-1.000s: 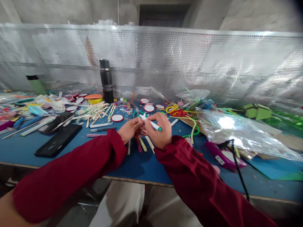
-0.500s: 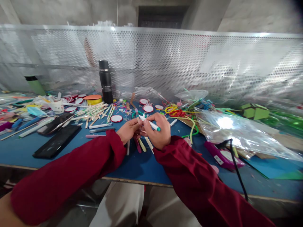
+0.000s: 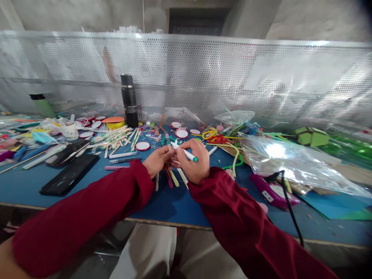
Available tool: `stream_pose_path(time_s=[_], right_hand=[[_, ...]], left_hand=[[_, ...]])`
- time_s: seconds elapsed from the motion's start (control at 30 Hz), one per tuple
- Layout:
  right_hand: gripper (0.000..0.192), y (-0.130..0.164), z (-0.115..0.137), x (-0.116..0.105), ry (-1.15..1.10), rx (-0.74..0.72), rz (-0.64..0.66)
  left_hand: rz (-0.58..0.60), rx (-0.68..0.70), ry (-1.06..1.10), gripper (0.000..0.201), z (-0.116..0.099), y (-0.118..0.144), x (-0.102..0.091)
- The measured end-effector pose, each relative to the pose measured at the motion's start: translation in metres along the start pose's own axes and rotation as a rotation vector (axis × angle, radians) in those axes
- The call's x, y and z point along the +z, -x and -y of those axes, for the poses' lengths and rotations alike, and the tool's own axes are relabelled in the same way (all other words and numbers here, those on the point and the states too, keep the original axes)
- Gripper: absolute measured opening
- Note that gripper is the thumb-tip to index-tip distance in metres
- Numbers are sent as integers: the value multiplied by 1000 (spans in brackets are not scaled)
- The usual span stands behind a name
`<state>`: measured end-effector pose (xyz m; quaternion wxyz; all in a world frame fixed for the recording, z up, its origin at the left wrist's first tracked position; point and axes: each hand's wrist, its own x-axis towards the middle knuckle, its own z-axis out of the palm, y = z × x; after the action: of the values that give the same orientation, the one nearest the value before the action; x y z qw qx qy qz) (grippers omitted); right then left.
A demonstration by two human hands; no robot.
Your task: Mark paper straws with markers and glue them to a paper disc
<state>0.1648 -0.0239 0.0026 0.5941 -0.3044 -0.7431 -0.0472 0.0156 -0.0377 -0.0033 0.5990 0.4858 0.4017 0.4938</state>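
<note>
Between the thumb and fingers of my left hand is a craft stick, held upright with coloured bands near its top. My right hand grips a white marker with a green end, its other end pointing at the stick. The two hands almost touch, and the marker's tip is partly hidden by my fingers. Just beneath them on the blue table lie a pink stick, a pale yellow stick and a whitish stick.
A black bottle stands behind a pile of craft sticks. A black phone lies at left. On the right are clear plastic wrap, a purple device with a black cable and pipe cleaners. A perforated metal screen runs behind.
Hardly anything differs: both hands keep their hold on the craft stick and marker in the same place. The view has shifted very slightly.
</note>
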Motion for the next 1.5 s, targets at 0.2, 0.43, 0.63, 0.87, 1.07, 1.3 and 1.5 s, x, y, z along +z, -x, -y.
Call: stream_pose_path(time_s=[0.2, 0.43, 0.63, 0.87, 1.07, 1.3, 1.5], right_hand=[[9, 0, 0, 1, -5, -4, 5], [9, 0, 0, 0, 5, -5, 11], [9, -1, 1, -1, 7, 10, 11], [11, 0, 1, 0, 0, -10, -2], [10, 0, 1, 0, 4, -11, 6], [11, 0, 0, 1, -2, -18, 0], [12, 0, 1, 0, 9, -14, 6]], left_hand=[[5, -5, 11, 43, 0, 0, 0], [1, -5, 2, 41, 1, 0, -1], [-6, -14, 2, 40, 0, 1, 1], [-7, -14, 5, 41, -2, 2, 2], [3, -11, -1, 42, -1, 1, 1], [8, -2, 5, 45, -1, 1, 0], [14, -1, 12, 44, 0, 1, -1]])
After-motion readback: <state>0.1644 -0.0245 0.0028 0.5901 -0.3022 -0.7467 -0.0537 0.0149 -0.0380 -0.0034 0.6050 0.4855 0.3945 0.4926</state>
